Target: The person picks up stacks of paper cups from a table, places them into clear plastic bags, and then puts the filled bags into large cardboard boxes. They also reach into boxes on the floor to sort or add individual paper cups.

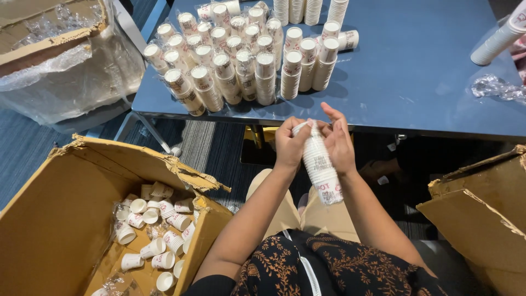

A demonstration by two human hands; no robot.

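**Both hands on one stack of paper cups**

The left hand (289, 143) and right hand (338, 143) close around a stack (320, 164) of nested white paper cups with printed sides. The stack is held in the air just in front of the near edge of the table (416, 66), above the person's lap, tilted so its top leans toward the left hand. Left fingers curl round the upper end; the right palm presses the side, with thumb and forefinger raised above the top rim.

The table has a smooth, dark blue, faintly glossy top. On its far left part stand many short cup stacks (235, 55), packed close, rims up, narrow and ribbed where the cups nest. Behind them at the far edge are taller plain white stacks (307, 11). At the table's right edge a long sleeve of cups (501, 38) lies tilted, and near it is a crumpled clear wrapper (496, 87).

Left of the table, on the floor, an open brown cardboard box (60, 214) with torn, ragged flaps holds loose cups (156, 225) lying at all angles among bits of clear film. Right of the table is another cardboard box (482, 214). Beyond the table's left corner sits a box wrapped in cloudy plastic (71, 77).
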